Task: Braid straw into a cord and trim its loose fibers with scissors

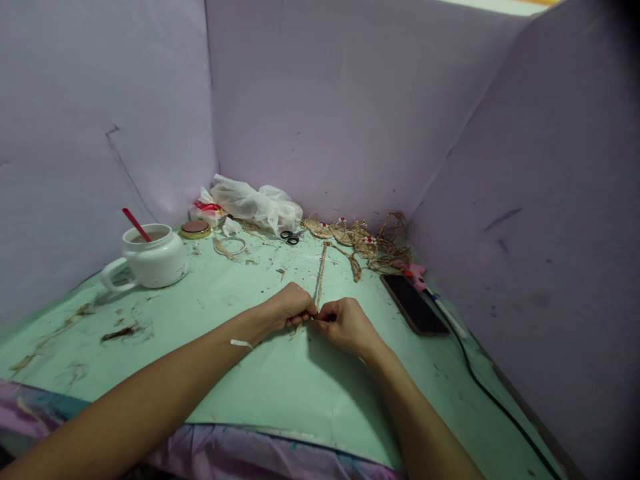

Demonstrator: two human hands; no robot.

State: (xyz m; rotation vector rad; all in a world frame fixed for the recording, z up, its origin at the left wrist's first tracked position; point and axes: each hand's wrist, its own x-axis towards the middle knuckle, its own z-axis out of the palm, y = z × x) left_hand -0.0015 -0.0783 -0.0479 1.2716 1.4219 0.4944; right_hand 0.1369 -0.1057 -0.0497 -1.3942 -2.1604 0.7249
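A thin tan braided cord runs from the middle of the table toward me, and its near end lies between my hands. My left hand is closed in a pinch on that end. Close against it, my right hand also pinches the cord, thumb and forefinger pressed together. The fingertips nearly meet, so the exact spot they grip is hidden. A few pale loose fibres stick out below my left fingers.
Left stands a white mug with a red stick. Behind are a white plastic bag, scissors and woven straw pieces. To the right lie a phone, a pink glue gun and a black cable. Walls enclose the table.
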